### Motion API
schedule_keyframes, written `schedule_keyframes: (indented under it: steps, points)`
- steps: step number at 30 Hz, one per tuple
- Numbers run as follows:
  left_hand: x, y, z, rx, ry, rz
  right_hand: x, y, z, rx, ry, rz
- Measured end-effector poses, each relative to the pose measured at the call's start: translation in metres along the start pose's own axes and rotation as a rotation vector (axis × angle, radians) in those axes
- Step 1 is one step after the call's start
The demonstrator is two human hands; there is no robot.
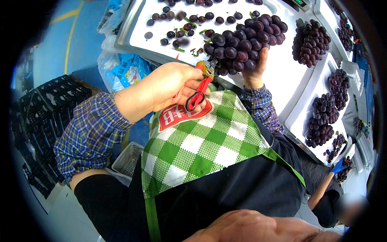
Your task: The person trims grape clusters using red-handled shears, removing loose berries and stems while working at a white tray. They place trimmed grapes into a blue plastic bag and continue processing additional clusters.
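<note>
My right hand holds up a large bunch of dark purple grapes from beneath, its thumb along the right side. Left of the bunch, my left hand grips small red-handled scissors, with yellowish wrapping near the pivot. The blade end points toward the bunch's lower left, and I cannot tell whether the blades touch it. Under the bunch lies a white tray. Loose grapes and bits of green stem are scattered over its far left part.
Another grape bunch lies at right; more bunches fill a second white tray. A plastic bag hangs at the tray's left. Black crates and a white basket stand lower left. A co-worker's blue-gloved hand touches grapes.
</note>
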State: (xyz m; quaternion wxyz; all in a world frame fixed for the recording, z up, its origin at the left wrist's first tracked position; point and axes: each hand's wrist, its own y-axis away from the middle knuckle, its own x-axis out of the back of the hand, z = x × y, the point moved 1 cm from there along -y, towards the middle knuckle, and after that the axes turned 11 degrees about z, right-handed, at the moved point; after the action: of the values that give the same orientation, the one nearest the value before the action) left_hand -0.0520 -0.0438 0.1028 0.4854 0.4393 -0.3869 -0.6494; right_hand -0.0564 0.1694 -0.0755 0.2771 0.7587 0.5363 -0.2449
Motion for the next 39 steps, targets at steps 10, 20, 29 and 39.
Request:
schedule_keyframes:
  steps: [10,20,29,39]
  points:
    - [0.015,-0.013,-0.008,-0.109,-0.179,0.09,-0.003,-0.002,0.0,-0.003,-0.011,-0.027]
    - [0.038,0.03,-0.011,-0.141,-0.157,0.054,-0.007,-0.01,-0.007,-0.158,-0.169,0.157]
    - [0.048,0.054,-0.014,-0.178,-0.2,-0.049,0.032,-0.025,0.01,-0.398,-0.527,0.028]
    - [0.07,-0.009,-0.053,-0.953,-1.433,0.585,0.015,-0.012,-0.006,-0.523,-0.646,-0.107]
